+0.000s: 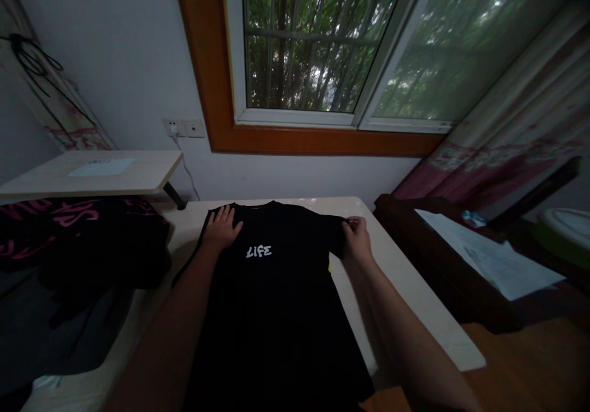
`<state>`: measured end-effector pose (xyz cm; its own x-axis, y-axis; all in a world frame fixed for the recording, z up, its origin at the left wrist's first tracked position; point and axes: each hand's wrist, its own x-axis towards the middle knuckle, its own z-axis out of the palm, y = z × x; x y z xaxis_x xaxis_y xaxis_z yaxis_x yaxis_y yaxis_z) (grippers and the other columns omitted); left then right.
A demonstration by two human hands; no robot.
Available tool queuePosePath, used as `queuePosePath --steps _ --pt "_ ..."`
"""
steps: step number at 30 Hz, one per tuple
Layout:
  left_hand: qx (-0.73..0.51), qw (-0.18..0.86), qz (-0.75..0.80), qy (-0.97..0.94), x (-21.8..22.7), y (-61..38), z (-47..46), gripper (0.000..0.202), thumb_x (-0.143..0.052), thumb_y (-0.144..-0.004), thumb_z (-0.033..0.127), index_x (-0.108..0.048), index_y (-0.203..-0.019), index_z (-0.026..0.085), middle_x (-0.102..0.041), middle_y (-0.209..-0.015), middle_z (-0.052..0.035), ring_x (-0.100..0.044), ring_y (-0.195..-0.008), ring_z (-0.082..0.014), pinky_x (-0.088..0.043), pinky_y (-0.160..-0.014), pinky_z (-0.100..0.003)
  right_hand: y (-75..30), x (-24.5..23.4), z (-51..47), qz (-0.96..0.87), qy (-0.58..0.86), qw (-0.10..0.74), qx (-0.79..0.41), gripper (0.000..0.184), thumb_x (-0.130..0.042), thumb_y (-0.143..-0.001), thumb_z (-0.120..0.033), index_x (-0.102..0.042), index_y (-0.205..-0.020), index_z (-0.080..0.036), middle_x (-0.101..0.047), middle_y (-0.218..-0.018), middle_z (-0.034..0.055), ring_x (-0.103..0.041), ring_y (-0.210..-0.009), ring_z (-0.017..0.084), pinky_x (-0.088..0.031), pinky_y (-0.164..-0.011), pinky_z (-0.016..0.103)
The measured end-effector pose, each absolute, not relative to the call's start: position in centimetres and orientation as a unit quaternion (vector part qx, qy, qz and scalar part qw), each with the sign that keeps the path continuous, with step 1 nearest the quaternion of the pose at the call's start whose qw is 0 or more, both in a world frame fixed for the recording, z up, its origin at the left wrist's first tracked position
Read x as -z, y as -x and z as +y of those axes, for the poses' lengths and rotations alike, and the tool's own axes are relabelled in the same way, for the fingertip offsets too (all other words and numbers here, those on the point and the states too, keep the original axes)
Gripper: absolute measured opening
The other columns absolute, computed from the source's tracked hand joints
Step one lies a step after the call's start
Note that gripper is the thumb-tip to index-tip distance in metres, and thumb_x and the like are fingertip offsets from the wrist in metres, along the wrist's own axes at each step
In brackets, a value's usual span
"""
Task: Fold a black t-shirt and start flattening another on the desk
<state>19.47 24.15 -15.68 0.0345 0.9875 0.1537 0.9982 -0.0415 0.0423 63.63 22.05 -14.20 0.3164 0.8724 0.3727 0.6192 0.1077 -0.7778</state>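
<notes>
A black shirt (276,301) lies spread on a pale table (405,289) below a window, its collar toward the wall. The left hand (223,227) rests flat on one shoulder, fingers apart, gripping nothing; the right hand (357,237) has the opposite sleeve's end pinched between thumb and fingers. The step in hand appears to be straightening the shirt; the next move calls for light tension on that sleeve. White chest print (259,251) is stylised, perhaps "7if3". Pink lettering (76,215) on dark clothes at left and marks on a paper (101,166) are illegible.
</notes>
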Motion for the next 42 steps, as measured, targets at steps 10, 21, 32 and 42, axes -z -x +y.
queuePosePath --steps 10,21,32,42 --pt "0.073 0.034 -0.690 0.720 15.3 -19.6 24.0 0.071 -0.026 -0.100 0.056 -0.035 -0.157 0.015 -0.026 -0.167 -0.0109 -0.021 -0.155 -0.0255 -0.013 -0.126 -0.048 -57.7 7.1 21.9 -0.706 0.590 0.392 -0.015 0.044 -0.039 -0.101 -0.036 -0.051 -0.141 -0.021 -0.066 -0.128 0.0142 -0.066 -0.108 0.030 -0.052 -0.092 0.043" --pt "0.075 0.036 -0.688 0.721 15.4 -19.5 24.0 0.071 -0.026 -0.100 0.056 -0.034 -0.158 0.015 -0.026 -0.167 -0.0107 -0.021 -0.155 -0.0263 -0.015 -0.126 -0.050 -52.4 6.6 17.7 -0.794 0.462 0.343 -0.195 0.040 -0.042 -0.104 -0.042 -0.052 -0.142 -0.032 -0.074 -0.109 0.0035 -0.072 -0.081 0.021 -0.057 -0.082 0.037" --pt "0.074 0.034 -0.689 0.721 15.4 -19.5 24.0 0.070 -0.026 -0.100 0.056 -0.034 -0.158 0.017 -0.026 -0.167 -0.0106 -0.021 -0.155 -0.0260 -0.013 -0.126 -0.049 -60.6 10.6 17.7 -0.785 0.491 0.313 -0.209 0.026 -0.052 -0.093 -0.027 -0.071 -0.110 -0.023 -0.071 -0.108 0.0079 -0.068 -0.092 0.021 -0.055 -0.079 0.034" --pt "0.096 0.037 -0.684 0.722 15.1 -19.7 23.7 0.067 -0.030 -0.100 0.051 -0.038 -0.155 0.014 -0.030 -0.165 -0.0104 -0.024 -0.154 -0.0257 -0.017 -0.126 -0.048 -60.9 13.0 15.3 -0.794 0.488 0.299 -0.207 0.044 -0.061 -0.082 -0.016 -0.065 -0.125 -0.026 -0.063 -0.105 0.0058 -0.061 -0.100 0.023 -0.051 -0.092 0.040"
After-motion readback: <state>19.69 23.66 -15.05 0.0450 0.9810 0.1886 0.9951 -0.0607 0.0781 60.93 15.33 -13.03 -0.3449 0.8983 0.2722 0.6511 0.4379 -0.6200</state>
